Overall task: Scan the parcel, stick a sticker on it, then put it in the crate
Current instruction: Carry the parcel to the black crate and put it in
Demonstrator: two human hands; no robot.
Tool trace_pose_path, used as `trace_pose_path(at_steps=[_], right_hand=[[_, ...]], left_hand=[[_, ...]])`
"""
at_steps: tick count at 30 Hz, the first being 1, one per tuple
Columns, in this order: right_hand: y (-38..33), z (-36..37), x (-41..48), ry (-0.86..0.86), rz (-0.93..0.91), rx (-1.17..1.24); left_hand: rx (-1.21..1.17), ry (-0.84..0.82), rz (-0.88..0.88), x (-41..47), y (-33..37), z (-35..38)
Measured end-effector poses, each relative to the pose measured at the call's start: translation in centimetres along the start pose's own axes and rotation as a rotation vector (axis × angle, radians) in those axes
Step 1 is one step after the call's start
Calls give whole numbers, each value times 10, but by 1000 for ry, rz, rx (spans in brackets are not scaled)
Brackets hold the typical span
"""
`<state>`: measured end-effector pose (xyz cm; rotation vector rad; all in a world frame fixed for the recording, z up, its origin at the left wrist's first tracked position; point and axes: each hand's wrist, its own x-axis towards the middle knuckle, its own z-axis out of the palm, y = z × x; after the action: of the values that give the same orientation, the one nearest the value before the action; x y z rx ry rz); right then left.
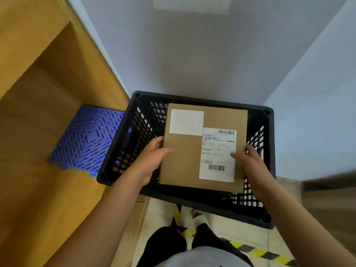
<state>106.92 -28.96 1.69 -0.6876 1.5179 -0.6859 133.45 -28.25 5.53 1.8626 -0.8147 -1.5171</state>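
A flat brown cardboard parcel [185, 160] hangs level over the open black mesh crate [133, 132]. It carries a white sticker with a red print [186, 122] at its top left and a white shipping label with barcodes [217, 155] on its right half. My left hand [152, 158] grips the parcel's left edge, thumb on top. My right hand [250, 162] holds the right edge, thumb resting on the label. The crate's inside is mostly hidden under the parcel.
The crate stands on the floor in a corner of pale walls. A blue plastic grid mat [86, 139] lies to its left beside a wooden shelf unit [38, 74]. Yellow-black hazard tape [260, 251] runs across the floor near my feet.
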Motion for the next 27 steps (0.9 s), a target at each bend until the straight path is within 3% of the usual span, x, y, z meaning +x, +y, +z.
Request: trace_pose_path(at_steps=[10, 17, 27], right_hand=[[43, 12, 56, 124, 357, 24], [66, 20, 97, 211, 434, 96], [78, 27, 124, 254, 410, 116]], left_hand=[[104, -198, -298, 98, -43, 21], [102, -286, -417, 136, -69, 38], [69, -244, -400, 162, -84, 45]])
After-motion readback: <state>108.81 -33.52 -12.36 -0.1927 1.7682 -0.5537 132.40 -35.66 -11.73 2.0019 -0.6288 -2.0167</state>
